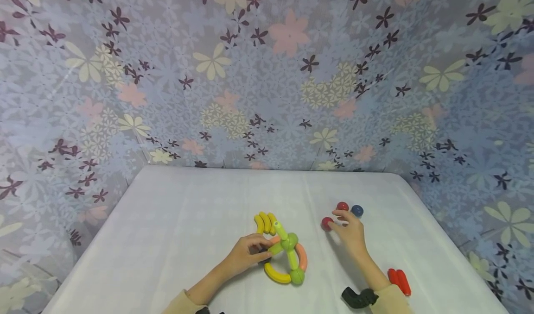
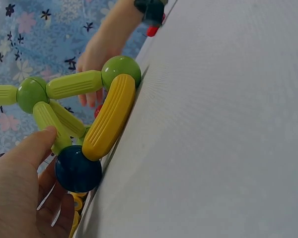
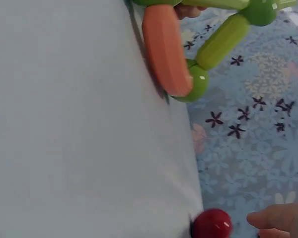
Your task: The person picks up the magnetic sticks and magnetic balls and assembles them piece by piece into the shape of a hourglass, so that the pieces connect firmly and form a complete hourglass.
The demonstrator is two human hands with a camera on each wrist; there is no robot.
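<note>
A ball-and-rod construction toy stands on the table, with a ring of yellow and orange curved rods and green rods rising to a green ball. My left hand holds its left side, the thumb on a green rod and the fingers behind a dark blue ball. To the right, my right hand is over a loose red ball, fingers slightly bent. In the right wrist view a gap shows between a fingertip and that red ball.
Another red ball and a blue ball lie just beyond the right hand. Several yellow curved rods lie behind the toy. Two red rods lie right of the right forearm. A flowered cloth hangs behind the white table.
</note>
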